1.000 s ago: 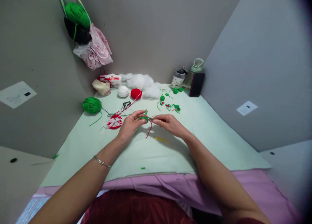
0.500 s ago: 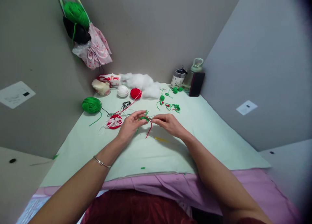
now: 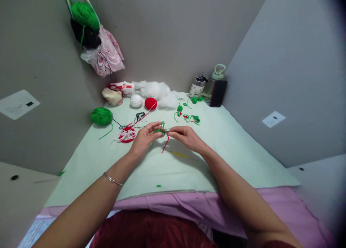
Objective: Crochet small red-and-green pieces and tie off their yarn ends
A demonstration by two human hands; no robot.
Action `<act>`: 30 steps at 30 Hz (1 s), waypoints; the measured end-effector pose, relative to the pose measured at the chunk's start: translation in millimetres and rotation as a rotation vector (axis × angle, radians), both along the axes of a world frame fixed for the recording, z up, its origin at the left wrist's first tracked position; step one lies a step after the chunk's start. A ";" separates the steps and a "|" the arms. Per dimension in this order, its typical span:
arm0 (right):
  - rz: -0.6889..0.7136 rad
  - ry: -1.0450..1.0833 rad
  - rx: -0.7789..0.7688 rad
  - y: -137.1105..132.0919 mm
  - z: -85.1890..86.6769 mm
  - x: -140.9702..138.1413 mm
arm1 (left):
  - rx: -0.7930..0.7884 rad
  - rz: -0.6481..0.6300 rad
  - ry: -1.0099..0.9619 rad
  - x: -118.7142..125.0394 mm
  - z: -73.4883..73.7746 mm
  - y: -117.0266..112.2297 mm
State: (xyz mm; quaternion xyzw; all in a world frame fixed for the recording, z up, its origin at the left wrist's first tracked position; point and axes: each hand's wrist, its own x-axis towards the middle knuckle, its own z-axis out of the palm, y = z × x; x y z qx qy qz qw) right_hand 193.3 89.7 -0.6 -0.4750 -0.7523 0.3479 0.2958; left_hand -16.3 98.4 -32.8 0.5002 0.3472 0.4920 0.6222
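Head view: 2 bare hands meet above a pale green desk (image 3: 229,150), holding a green crochet piece (image 3: 159,131) between them.
The left hand (image 3: 144,137) pinches the piece's left side, thumb and fingertips pressed together. The right hand (image 3: 189,137) has its grip closed on the right edge; whether it also holds a thin tool is too small to tell. The piece lies directly between both grips, long axis left to right, equally near each hand. A red yarn strand (image 3: 165,145) hangs from it toward the person. A yellow-handled tool (image 3: 180,154) lies on the desk near the right hand, and a green yarn ball (image 3: 102,116) sits well to the left.
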 end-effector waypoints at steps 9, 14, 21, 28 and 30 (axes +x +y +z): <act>-0.003 0.070 -0.021 -1.9 5.6 -2.1 | 0.006 -0.010 0.008 1.0 3.1 -1.6; 0.044 -0.010 -0.073 3.0 15.8 19.8 | -0.006 0.023 0.011 -1.1 4.8 -1.7; -0.110 -0.324 0.223 17.9 -7.8 29.9 | 0.028 0.213 -0.022 -12.2 8.2 10.2; -0.099 -0.761 0.425 40.1 -37.7 -4.7 | 0.037 0.297 0.045 -20.6 6.7 19.2; -0.066 -0.803 0.420 45.8 -37.9 -11.1 | 0.051 0.297 0.118 -21.8 6.2 18.9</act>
